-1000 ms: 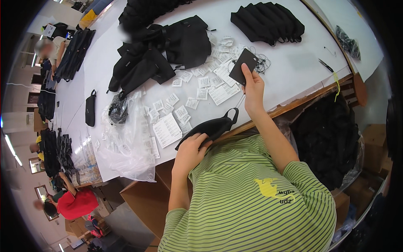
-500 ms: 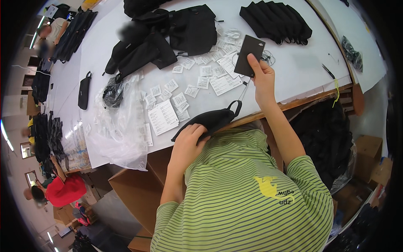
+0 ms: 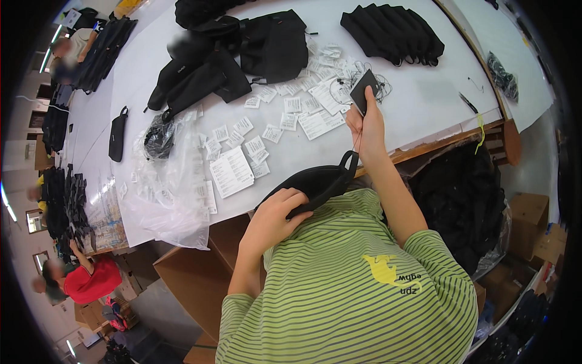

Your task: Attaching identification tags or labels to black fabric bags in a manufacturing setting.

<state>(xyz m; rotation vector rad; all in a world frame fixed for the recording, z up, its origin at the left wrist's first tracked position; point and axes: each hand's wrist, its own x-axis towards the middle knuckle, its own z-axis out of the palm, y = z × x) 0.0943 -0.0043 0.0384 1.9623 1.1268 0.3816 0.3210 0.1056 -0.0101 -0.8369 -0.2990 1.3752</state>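
Observation:
My left hand [image 3: 276, 219] grips the near end of a black zippered-looking fabric pouch [image 3: 324, 182] at the table's front edge, fingers curled over its side. A loop handle [image 3: 350, 160] sticks up from the pouch's right end. My right hand [image 3: 371, 130] pinches a flat black hang tag [image 3: 364, 90] above the table, thumb on its face. The tag is turned partly edge-on. A thin cord runs from below my right fingers to the loop. Dark strings [image 3: 382, 88] lie behind the tag.
White printed cards [image 3: 231, 172] and small white packets [image 3: 242, 126] scatter the white table. Black pouches [image 3: 393, 33] lie in an overlapping row; black bags [image 3: 273, 51] pile up behind. Clear plastic [image 3: 163, 200] drapes the left edge. Snips [image 3: 468, 103] rest at right. Cardboard boxes [image 3: 197, 276] stand below.
My right hand has lowered slightly and tilted the tag from face-on to nearly edge-on. The pouch's loop end has shifted a little right, closer to that hand. My left hand stays on the pouch.

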